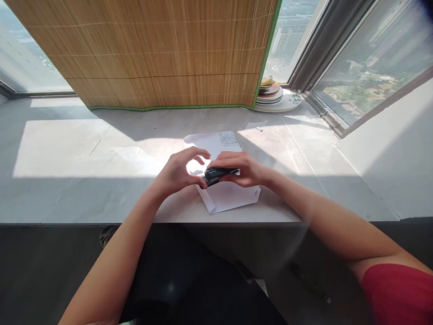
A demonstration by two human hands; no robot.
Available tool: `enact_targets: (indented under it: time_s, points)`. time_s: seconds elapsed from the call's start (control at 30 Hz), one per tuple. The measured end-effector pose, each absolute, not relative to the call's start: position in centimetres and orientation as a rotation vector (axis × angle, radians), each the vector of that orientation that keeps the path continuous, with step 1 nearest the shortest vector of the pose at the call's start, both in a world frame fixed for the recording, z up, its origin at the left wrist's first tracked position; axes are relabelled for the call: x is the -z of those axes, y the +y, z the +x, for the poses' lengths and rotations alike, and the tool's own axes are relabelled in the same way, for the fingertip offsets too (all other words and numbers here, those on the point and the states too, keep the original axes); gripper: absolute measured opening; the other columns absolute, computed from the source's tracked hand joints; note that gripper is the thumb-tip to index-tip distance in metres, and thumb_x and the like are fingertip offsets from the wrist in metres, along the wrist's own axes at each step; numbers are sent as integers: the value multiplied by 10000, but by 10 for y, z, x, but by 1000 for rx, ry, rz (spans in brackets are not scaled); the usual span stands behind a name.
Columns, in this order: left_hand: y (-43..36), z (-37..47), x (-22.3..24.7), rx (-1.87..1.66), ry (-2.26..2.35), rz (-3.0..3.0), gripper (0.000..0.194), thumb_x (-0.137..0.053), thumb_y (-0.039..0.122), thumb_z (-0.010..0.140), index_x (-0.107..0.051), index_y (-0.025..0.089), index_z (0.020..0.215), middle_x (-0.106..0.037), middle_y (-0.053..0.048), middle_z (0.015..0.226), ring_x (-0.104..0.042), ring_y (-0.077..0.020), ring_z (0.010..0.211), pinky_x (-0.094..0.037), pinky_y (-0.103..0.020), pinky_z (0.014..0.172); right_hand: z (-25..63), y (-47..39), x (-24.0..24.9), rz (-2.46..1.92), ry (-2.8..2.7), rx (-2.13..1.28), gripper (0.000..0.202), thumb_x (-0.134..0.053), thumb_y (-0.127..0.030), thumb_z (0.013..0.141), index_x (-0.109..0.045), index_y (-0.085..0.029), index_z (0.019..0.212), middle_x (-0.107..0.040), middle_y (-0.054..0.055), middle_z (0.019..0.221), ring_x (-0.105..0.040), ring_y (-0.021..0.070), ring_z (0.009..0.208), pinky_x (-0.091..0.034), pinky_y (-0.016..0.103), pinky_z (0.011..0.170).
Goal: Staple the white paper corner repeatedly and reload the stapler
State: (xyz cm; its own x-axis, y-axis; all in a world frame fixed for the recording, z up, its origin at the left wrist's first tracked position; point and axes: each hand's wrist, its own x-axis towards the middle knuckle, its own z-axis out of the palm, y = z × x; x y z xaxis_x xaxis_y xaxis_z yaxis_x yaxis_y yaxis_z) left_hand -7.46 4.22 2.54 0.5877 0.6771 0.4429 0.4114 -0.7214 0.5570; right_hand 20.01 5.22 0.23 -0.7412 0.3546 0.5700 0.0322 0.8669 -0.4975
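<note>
Over the sheets of white paper (233, 198), my right hand (241, 169) is closed around a black stapler (218, 173). The stapler's jaws are spread, with its front end pointing left. My left hand (181, 169) is at that front end, fingers curved and apart, the thumb at the lower jaw. Between its fingertips and thumb there is a gap. The paper lies on the sill under both hands; its near left corner curls up, and a dark printed or drawn patch shows near its far edge.
A bamboo blind (162, 54) with green edging hangs down to the back of the pale tiled sill (84, 194). Stacked plates (270, 97) stand in the far right corner by the window (382, 63). A small scrap (259, 129) lies beyond the paper.
</note>
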Motion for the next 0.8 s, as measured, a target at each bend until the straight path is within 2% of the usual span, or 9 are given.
enact_targets:
  time_s: [0.17, 0.27, 0.33, 0.4, 0.47, 0.57, 0.63, 0.73, 0.8]
  points:
    - [39, -63, -25, -914, 971, 2487, 623, -1022, 490, 678, -724, 248, 1169, -772, -54, 1139, -731, -240, 950, -605, -420, 907, 195, 47, -1, -297, -2315, -547, 284, -625, -345, 1090, -709, -246, 1343, -734, 80, 1025, -670, 220, 931, -536, 371, 840]
    - [41, -66, -29, -866, 1000, 2462, 663, -1011, 500, 685, -723, 258, 1231, -759, -76, 1214, -721, -263, 1044, -604, -429, 940, 199, 47, -4, -351, -2304, -519, 279, -631, -360, 1082, -722, -245, 1319, -748, 76, 1001, -683, 221, 914, -549, 372, 828]
    - [49, -71, -34, -868, 1026, 2398, 647, -939, 512, 782, -700, 272, 1333, -728, -93, 1328, -707, -270, 1150, -605, -422, 975, 208, 51, -9, -442, -2275, -484, 299, -646, -367, 1067, -726, -249, 1330, -766, 73, 1027, -699, 226, 933, -560, 380, 857]
    - [66, -75, -38, -929, 1160, 2312, 502, -775, 486, 949, -679, 279, 1396, -697, -97, 1404, -681, -261, 1242, -593, -419, 1026, 222, 58, -13, -629, -2198, -428, 330, -660, -376, 1047, -732, -252, 1344, -778, 74, 1095, -713, 241, 980, -567, 390, 890]
    - [89, -74, -39, -949, 1396, 2237, 378, -613, 419, 1052, -695, 255, 1383, -690, -109, 1411, -661, -262, 1284, -570, -430, 1072, 239, 70, -16, -852, -2095, -338, 345, -662, -367, 1024, -745, -246, 1336, -777, 78, 1150, -713, 263, 1027, -565, 405, 919]
    - [126, -59, -30, -709, 1651, 2252, 359, -617, 368, 1036, -737, 183, 1320, -677, -156, 1418, -618, -321, 1347, -522, -469, 1140, 266, 91, -12, -1118, -2032, -184, 322, -655, -308, 983, -779, -238, 1272, -780, 85, 1126, -694, 293, 1045, -541, 441, 954]
    - [143, -45, -20, -537, 1663, 2304, 391, -615, 358, 1030, -732, 149, 1339, -651, -177, 1465, -595, -343, 1377, -496, -482, 1168, 280, 104, -6, -1240, -2063, -131, 305, -658, -271, 951, -797, -242, 1221, -780, 85, 1061, -679, 299, 1008, -526, 451, 943]
    - [153, -28, -4, -427, 1626, 2370, 384, -610, 317, 1016, -739, 119, 1320, -676, -193, 1423, -639, -344, 1304, -516, -472, 1131, 297, 117, 1, -1366, -2096, -124, 323, -662, -235, 913, -803, -257, 1203, -771, 75, 993, -664, 293, 947, -516, 450, 912]
    - [152, -23, 4, -471, 1637, 2404, 322, -600, 255, 996, -763, 122, 1240, -718, -195, 1328, -661, -346, 1256, -529, -460, 1094, 305, 120, 3, -1425, -2094, -127, 343, -662, -220, 902, -803, -268, 1211, -770, 68, 987, -667, 295, 946, -512, 461, 922]
